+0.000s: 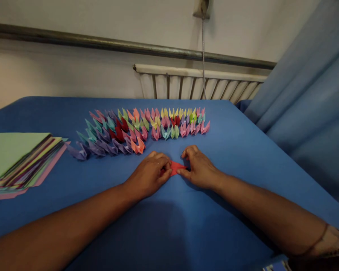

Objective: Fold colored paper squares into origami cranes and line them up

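A small folded piece of red paper (175, 167) lies flat on the blue table (228, 158) between my two hands. My left hand (149, 174) presses its fingertips on the paper's left side, fingers curled together. My right hand (199, 167) pinches the paper's right edge against the table. Most of the red paper is hidden under my fingers. Just beyond my hands stand several rows of small folded paper figures (147, 126) in many colours.
A stack of coloured square paper sheets (19, 160), green on top, lies at the table's left edge. Behind the table run a wall rail, a white radiator (197, 82) and a hanging cord. A blue curtain (307, 94) hangs at the right.
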A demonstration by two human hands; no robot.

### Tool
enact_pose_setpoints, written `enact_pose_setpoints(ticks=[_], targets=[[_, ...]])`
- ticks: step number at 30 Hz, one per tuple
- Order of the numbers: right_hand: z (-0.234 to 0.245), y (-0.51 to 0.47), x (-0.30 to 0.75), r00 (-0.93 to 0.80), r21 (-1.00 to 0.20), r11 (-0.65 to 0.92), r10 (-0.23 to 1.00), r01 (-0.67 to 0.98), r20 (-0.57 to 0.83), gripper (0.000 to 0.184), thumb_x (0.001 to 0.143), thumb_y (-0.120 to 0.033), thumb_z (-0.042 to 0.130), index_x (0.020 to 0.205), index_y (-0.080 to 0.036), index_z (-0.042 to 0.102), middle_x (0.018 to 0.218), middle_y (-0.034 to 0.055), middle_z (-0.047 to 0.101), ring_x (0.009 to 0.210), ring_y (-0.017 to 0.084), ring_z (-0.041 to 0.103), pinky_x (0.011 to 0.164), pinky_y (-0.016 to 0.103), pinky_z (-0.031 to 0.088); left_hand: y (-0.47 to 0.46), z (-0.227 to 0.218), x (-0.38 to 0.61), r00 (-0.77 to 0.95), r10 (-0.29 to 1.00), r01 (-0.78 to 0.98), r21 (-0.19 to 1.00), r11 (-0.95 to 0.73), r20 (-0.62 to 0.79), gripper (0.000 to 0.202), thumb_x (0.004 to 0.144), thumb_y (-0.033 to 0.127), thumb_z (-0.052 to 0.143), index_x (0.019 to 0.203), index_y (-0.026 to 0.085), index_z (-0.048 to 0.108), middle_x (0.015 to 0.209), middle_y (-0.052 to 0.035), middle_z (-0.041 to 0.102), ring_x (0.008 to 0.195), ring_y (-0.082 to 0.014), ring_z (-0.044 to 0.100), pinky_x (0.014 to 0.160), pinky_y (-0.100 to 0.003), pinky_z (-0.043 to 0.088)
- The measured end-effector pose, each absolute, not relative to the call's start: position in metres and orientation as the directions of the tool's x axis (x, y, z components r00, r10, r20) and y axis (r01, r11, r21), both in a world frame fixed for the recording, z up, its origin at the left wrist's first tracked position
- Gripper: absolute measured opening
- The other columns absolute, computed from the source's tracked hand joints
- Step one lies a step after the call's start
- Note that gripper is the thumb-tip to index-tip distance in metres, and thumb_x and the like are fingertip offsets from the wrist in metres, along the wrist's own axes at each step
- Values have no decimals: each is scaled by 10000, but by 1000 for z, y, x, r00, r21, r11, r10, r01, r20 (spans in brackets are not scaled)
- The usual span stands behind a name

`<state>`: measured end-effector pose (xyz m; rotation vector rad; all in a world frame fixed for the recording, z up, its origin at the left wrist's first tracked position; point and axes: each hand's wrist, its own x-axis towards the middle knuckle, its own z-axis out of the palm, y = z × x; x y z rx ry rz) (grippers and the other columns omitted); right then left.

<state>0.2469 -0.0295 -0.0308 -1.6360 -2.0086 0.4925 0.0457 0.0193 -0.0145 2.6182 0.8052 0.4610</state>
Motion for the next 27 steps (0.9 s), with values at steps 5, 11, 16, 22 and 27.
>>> enact_pose_setpoints(ticks=[5,11,16,22,27], targets=[[-31,-28,254,-216,-559,254,967,789,135,323,802,-265,659,1051,-212,460,1053,65,489,915,190,519,831,378,469,20,-16,44,786,586,472,423,-773,196,114,868,196,507,761,185,543,848,-28,596,804,-180,503,771,-343,407],[-34,-18,274,-254,-591,246,965,768,71,409,774,-275,712,1098,-193,477,1140,97,463,968,198,529,897,416,469,20,-16,44,779,598,473,448,-759,191,84,865,176,520,786,185,548,863,-25,605,824,-180,508,785,-339,408],[-33,-7,297,-367,-645,310,929,698,48,452,742,-223,734,1126,-199,498,1173,91,463,1004,195,526,917,422,471,18,-14,43,776,605,504,401,-765,179,97,885,204,526,961,196,586,938,-39,627,867,-201,516,792,-351,421],[-32,3,311,-467,-748,350,882,564,60,248,815,-185,630,1050,-215,553,1151,58,514,966,155,545,944,383,463,15,-8,45,839,523,487,224,-844,149,223,967,281,435,1080,193,606,1018,-67,632,915,-221,537,825,-384,415],[-34,0,301,-424,-721,375,897,583,124,338,769,-247,702,1075,-209,564,1203,86,511,1080,197,530,994,419,423,18,-5,54,850,511,498,118,-859,131,230,962,238,420,1055,166,618,1035,-83,608,886,-215,536,801,-358,429]])
